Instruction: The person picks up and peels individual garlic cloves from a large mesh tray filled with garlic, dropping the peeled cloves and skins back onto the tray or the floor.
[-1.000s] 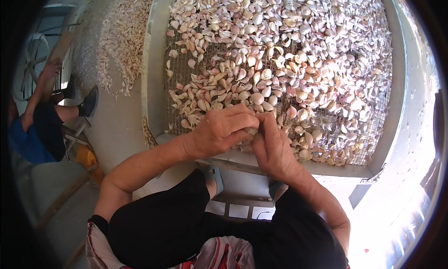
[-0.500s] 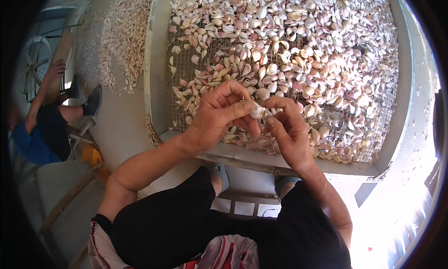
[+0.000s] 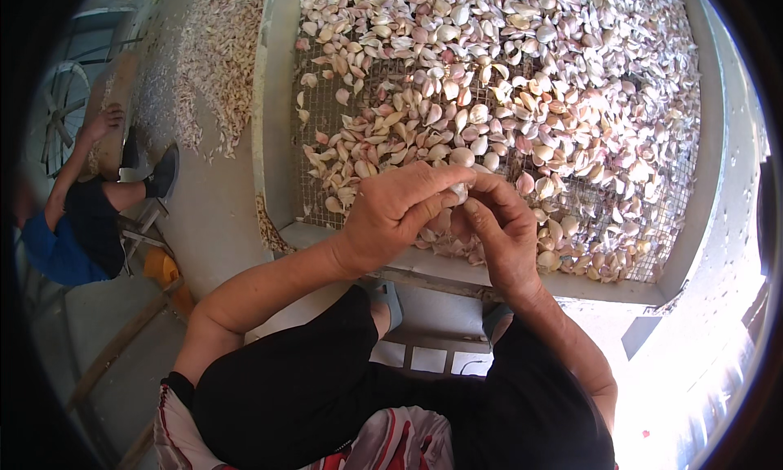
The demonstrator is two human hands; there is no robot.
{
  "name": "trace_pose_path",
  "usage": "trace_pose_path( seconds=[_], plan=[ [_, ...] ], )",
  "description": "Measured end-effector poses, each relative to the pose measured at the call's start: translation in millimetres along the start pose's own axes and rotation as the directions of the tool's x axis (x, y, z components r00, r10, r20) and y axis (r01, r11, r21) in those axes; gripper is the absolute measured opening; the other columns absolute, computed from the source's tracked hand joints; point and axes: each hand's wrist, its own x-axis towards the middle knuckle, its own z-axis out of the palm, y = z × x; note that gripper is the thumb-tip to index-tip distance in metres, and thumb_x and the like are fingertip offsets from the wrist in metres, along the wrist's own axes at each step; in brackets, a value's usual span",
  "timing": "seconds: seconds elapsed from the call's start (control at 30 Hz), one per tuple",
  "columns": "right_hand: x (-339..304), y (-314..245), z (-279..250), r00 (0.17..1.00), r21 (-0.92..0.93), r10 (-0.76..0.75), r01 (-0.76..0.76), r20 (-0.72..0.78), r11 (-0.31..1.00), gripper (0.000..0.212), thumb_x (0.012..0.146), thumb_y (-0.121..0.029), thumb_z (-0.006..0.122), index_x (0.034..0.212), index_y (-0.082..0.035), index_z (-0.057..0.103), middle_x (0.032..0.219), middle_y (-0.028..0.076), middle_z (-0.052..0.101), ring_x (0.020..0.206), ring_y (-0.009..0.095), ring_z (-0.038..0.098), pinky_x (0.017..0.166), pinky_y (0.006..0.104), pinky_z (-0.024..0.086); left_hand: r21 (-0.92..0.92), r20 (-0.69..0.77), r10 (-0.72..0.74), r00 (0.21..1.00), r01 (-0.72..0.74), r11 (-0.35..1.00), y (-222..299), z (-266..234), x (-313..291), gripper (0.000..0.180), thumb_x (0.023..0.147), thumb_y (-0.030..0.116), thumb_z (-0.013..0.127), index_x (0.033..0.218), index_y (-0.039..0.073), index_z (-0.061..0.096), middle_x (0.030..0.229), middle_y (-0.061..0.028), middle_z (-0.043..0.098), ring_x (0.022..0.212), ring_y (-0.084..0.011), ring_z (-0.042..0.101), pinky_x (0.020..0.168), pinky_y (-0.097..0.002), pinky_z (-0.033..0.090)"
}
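Note:
Over the near edge of a mesh-bottomed tray (image 3: 281, 144), my two hands meet at a small whitish piece of garlic (image 3: 460, 193). Most of it is covered by fingers, and I cannot tell whether it is one clove or a small bulb. My left hand (image 3: 391, 211) pinches it between thumb and curled index finger. My right hand (image 3: 507, 229) closes on its other side with thumb and bent fingers. Loose garlic cloves (image 3: 489, 119), pinkish white in papery skins, lie thickly beneath and beyond the hands.
Wire mesh (image 3: 322, 95) shows between cloves on the tray's left. Beyond the left rim, a heap of garlic (image 3: 216, 62) lies on the floor. At far left sits another person (image 3: 81, 225) in blue and black, near a wheel (image 3: 65, 111) and a yellow-orange object (image 3: 163, 270).
My left hand has shifted slightly right and its fingers have closed over the garlic, now touching my right hand's fingers. Less of the garlic shows.

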Motion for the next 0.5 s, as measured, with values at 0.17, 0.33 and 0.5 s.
trace_pose_path(
  seconds=[0.17,0.33,0.5],
  plan=[
    [-2.2,-0.3,-0.4,0.998,-0.011,0.067,-0.067,-0.017,0.998,0.032,0.093,0.006,0.048,0.124,0.002,0.054,0.105,0.006,0.063,0.091,0.009,0.061,0.076,0.0239,0.052,0.246,0.015,0.265,0.964,-0.26,0.934,-9.4,8.7,-5.1,0.032,0.085,0.0,0.066,0.117,0.004,0.066,0.092,-0.0128,0.066,0.071,-0.0217,0.065,0.062,-0.0301,0.052],
    [-7.3,7.9,-6.6,0.998,-0.018,0.066,-0.066,0.0,0.998,0.031,0.089,0.009,0.044,0.119,0.003,0.052,0.107,0.006,0.059,0.098,0.009,0.059,0.083,0.0243,0.051,0.37,0.197,0.205,0.959,-0.267,0.89,-3.6,4.7,-4.2,0.032,0.082,0.001,0.068,0.114,0.004,0.064,0.092,-0.0124,0.065,0.075,-0.0266,0.066,0.063,-0.0344,0.053],
    [-8.2,10.7,-2.7,0.999,-0.085,0.001,0.003,0.04,0.996,0.026,0.085,0.012,0.042,0.108,0.001,0.05,0.099,0.002,0.054,0.092,0.009,0.055,0.082,0.024,0.047,0.301,0.215,0.225,0.95,-0.284,0.911,-16.2,7.8,-7.3,0.03,0.081,0.003,0.069,0.111,0.004,0.064,0.091,-0.0126,0.066,0.076,-0.0277,0.067,0.064,-0.0354,0.053]
  ],
)
